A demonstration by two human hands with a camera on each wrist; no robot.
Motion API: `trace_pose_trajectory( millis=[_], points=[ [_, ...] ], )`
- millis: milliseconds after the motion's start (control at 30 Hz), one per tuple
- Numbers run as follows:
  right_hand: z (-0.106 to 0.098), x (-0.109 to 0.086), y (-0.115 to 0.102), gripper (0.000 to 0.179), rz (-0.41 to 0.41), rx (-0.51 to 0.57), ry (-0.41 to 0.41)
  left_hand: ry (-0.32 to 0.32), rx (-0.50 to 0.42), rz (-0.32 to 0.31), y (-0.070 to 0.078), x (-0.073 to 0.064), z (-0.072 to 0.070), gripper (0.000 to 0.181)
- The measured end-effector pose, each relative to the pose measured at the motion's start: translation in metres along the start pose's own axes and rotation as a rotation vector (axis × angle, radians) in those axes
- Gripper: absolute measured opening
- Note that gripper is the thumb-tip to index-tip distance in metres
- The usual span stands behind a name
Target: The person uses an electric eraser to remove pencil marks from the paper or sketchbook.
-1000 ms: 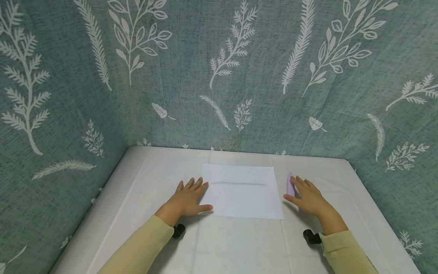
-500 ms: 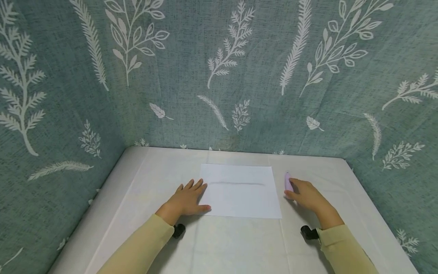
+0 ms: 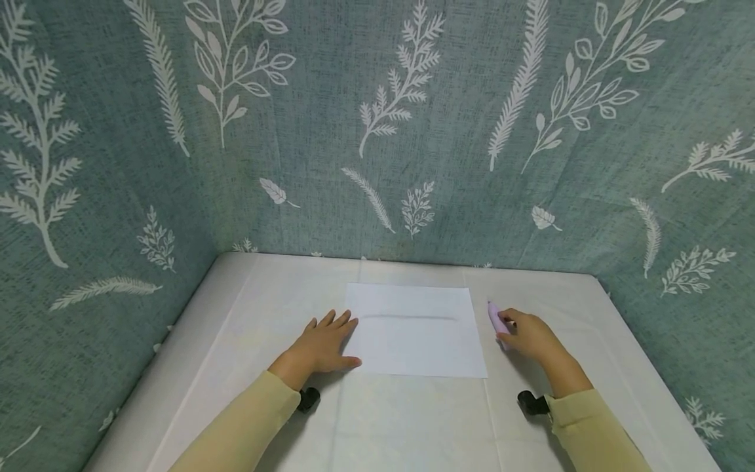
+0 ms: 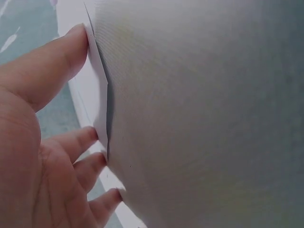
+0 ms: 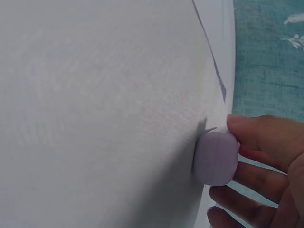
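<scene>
A white sheet of paper lies on the white table, with a faint line or crease across its upper half. My left hand rests with fingers spread at the sheet's left edge, thumb and fingertips on it; the left wrist view has that paper edge slightly lifted. Right of the sheet, my right hand pinches a lilac pen-shaped object between thumb and fingers. It tilts with its narrow tip pointing away and left. In the right wrist view the object's blunt rounded end faces the camera; its exact kind cannot be told.
White cloth covers the table. Teal fabric with white leaf prints hangs behind and along the sides. A small black wrist camera sits under the right wrist, another under the left.
My right hand has closed its thumb and fingers on the lilac object, which has turned from nearly straight to tilted left. My left hand has stayed on the paper.
</scene>
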State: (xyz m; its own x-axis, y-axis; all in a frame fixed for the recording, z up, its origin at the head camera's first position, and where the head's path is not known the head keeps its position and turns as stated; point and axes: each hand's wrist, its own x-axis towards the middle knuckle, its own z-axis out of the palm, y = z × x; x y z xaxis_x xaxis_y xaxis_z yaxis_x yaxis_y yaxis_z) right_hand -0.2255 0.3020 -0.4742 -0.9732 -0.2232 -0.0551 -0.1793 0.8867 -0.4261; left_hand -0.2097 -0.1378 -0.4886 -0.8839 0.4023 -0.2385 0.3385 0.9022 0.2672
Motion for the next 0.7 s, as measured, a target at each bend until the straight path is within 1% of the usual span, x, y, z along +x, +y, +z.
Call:
trace_pose_trajectory(
  millis=[67, 200, 333, 500, 700],
  points=[
    [-0.001, -0.001, -0.001, 0.043, 0.022, 0.022, -0.010, -0.001, 0.004, 0.004, 0.000, -0.001, 0.000, 0.090],
    [-0.003, 0.002, -0.002, 0.031, 0.067, 0.071, 0.003, -0.006, 0.012, 0.011, -0.001, -0.001, -0.002, 0.091],
    [-0.004, 0.010, -0.002, 0.022, 0.089, 0.059, 0.025, -0.017, 0.003, 0.008, 0.000, -0.001, -0.005, 0.092],
    [-0.003, 0.014, -0.004, 0.019, 0.111, 0.045, 0.069, -0.017, -0.002, 0.007, 0.001, -0.001, -0.005, 0.091],
    [0.002, 0.013, -0.004, 0.017, 0.132, 0.075, 0.100, -0.018, -0.010, 0.002, 0.000, -0.003, -0.003, 0.092]
  ],
)
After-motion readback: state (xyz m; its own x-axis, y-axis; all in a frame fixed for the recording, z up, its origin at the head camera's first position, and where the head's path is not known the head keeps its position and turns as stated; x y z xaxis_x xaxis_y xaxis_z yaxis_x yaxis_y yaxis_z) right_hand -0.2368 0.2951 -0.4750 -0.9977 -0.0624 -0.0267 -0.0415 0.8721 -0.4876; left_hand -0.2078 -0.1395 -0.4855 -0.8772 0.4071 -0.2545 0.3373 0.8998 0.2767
